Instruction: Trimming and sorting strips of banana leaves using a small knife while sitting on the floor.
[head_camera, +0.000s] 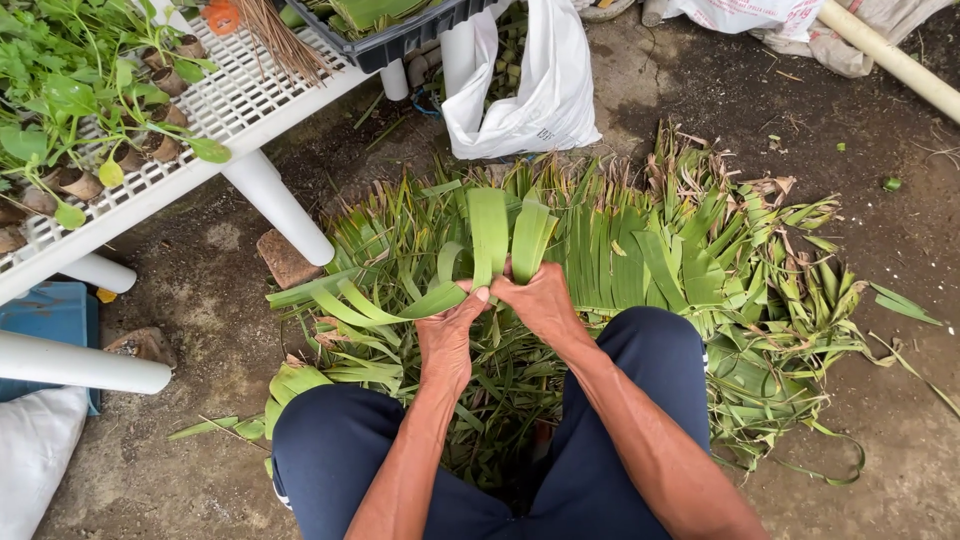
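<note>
- An outdoor plant nursery or garden work yard, on bare dirt ground (850, 100).
- A white slatted bench (240, 95) carries seedlings in small pots (80, 182).
- Cut green leaf strips (640, 260) lie heaped on the soil.
- White sacks (530, 95) stand beside the bench.

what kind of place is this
Probably a plant nursery or garden work area, outdoors on bare soil. A white slatted plastic bench carries seedlings in small brown pots, and both hands grip long green leaf strips over a cut-leaf pile.
</note>
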